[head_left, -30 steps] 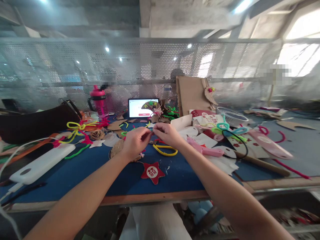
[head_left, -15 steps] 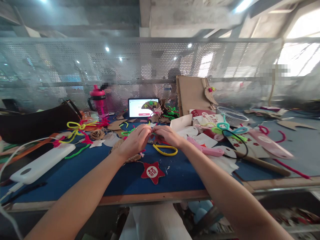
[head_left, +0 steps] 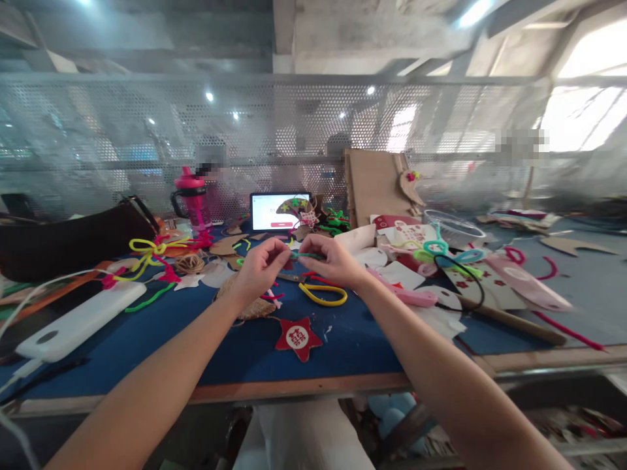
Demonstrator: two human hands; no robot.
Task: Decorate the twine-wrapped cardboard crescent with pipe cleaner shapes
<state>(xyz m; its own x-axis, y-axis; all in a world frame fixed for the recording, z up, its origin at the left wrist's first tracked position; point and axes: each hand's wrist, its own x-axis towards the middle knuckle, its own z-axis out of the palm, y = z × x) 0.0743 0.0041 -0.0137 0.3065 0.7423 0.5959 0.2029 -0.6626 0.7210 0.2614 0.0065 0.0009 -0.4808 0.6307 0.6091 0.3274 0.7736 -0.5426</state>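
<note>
My left hand (head_left: 260, 269) and my right hand (head_left: 333, 262) are raised over the middle of the blue table, fingertips close together. Between them runs a short green pipe cleaner (head_left: 309, 255), pinched by my right thumb and fingers. My left fingers are closed at its other end, where the tip is partly hidden. Below my right hand lies a bent yellow pipe cleaner (head_left: 324, 300), beside pliers-like red handles (head_left: 321, 280). A red cardboard star (head_left: 298, 338) with a white round emblem rests nearer the front edge. A round twine-wrapped piece (head_left: 255, 305) sits partly behind my left wrist.
On the left are a white power bank (head_left: 81, 323), a dark bag (head_left: 73, 241) and a pink bottle (head_left: 192, 199). A lit tablet (head_left: 267, 210) stands at the back. To the right lie a pink glue gun (head_left: 409, 295), a wooden stick (head_left: 519, 321) and pipe cleaners beside cardboard (head_left: 377, 186).
My hands have moved slightly apart from touching, so the green pipe cleaner now shows between them. The red handles beneath have come into view.
</note>
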